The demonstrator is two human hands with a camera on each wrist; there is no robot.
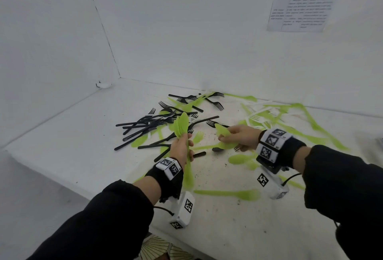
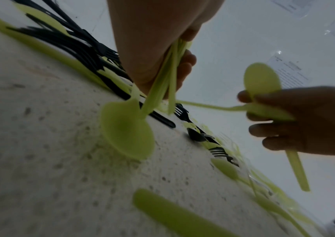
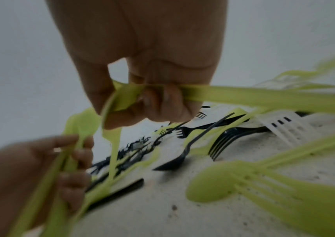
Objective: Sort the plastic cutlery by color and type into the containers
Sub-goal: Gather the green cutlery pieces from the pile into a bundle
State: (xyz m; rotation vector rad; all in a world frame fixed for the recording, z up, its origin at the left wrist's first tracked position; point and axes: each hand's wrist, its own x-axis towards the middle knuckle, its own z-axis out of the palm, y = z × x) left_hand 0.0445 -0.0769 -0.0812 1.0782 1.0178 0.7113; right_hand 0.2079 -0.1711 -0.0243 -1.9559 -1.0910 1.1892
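My left hand point(image 1: 182, 147) grips a bundle of green spoons point(image 1: 181, 125) by the handles, bowls pointing up and away. In the left wrist view the handles point(image 2: 163, 83) run down out of the fist. My right hand point(image 1: 238, 137) holds green spoons point(image 1: 222, 131) too, one bowl sticking out past the thumb and another point(image 1: 224, 145) under the fingers. The right wrist view shows its fingers curled round green handles point(image 3: 213, 93). A pile of black forks point(image 1: 153, 123) mixed with green pieces lies behind my left hand. No containers are in view.
More green cutlery point(image 1: 306, 120) and white forks point(image 1: 256, 116) spread across the back right. Loose green spoons point(image 1: 240, 159) and a green fork point(image 1: 230, 193) lie near the front on the speckled white table point(image 1: 83, 135). White walls close the back and left.
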